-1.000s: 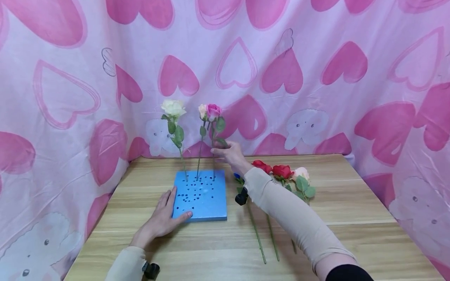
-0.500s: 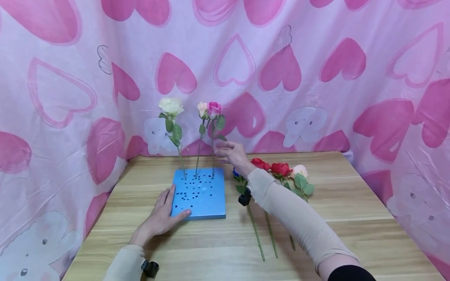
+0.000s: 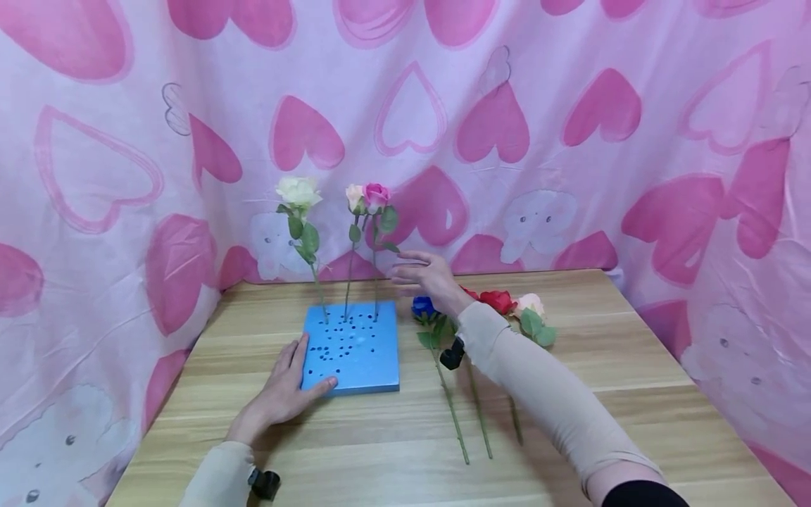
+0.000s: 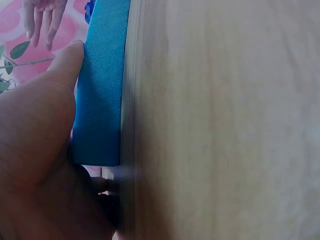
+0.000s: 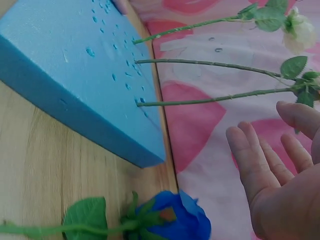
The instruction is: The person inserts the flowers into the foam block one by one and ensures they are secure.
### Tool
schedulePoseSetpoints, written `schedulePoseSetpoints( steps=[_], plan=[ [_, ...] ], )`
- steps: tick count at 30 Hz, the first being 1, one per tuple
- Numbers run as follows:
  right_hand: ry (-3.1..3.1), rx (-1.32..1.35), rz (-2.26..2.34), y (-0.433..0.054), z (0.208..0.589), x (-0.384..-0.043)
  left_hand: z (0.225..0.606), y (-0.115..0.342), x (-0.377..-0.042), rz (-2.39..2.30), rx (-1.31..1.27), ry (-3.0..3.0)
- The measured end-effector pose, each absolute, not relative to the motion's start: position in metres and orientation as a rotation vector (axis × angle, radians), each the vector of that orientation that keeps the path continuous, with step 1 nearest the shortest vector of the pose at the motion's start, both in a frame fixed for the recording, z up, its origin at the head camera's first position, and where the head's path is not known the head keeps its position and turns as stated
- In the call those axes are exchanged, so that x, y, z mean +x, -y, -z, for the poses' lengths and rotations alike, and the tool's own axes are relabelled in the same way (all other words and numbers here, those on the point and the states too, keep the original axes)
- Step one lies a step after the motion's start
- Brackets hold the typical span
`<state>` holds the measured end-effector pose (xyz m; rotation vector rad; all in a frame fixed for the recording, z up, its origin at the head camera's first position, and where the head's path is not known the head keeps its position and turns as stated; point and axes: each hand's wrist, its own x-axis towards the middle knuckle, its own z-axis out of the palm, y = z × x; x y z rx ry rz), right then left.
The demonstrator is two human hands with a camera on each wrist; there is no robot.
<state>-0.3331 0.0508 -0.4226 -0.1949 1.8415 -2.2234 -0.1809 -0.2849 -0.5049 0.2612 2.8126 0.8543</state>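
A blue foam block dotted with holes lies on the table. My left hand rests at its front left corner, thumb on top, fingers along the left side. Three artificial roses stand in holes along the back: a white rose, a pale pink rose and a bright pink rose. Just right of the bright pink rose's stem, my right hand hovers with fingers extended and nothing in it. The right wrist view shows a gap between its fingertips and that stem.
Right of the block lie a blue rose, red roses and a pale rose, stems toward the front. My right forearm passes over part of them. A pink heart-patterned curtain hangs behind the wooden table.
My right hand has let go of the bright pink rose and drawn away to the right, its fingers straightening. The rose stays upright in the block. My left hand has stayed in place.
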Motion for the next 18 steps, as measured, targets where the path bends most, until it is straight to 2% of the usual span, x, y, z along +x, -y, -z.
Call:
schedulePoseSetpoints(
  steps=[18],
  plan=[
    [-1.906, -0.304, 2.180, -0.128, 0.407, -0.314, 0.507, 0.284, -0.181, -0.856, 0.261, -2.806]
  ],
)
